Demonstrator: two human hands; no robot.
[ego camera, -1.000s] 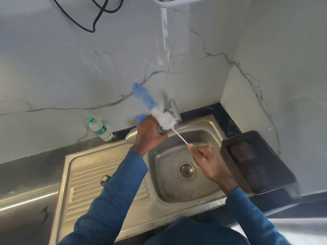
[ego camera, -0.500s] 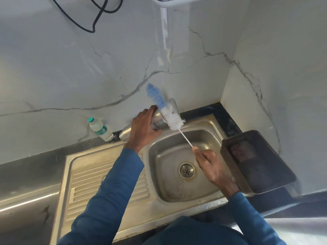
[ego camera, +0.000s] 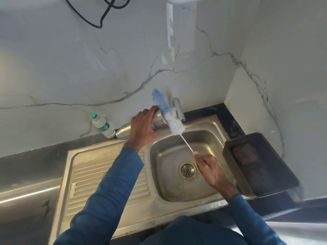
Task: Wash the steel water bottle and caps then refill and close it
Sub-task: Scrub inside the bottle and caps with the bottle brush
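Plastic bottle (ego camera: 103,125) just beside steel bottle (ego camera: 157,121); tap (ego camera: 179,109) behind brush (ego camera: 169,115)

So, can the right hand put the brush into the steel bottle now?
Probably not yet. The brush lies across the outside of the steel bottle, which the left hand holds on its side. The right hand pinches the handle end and must first realign it.
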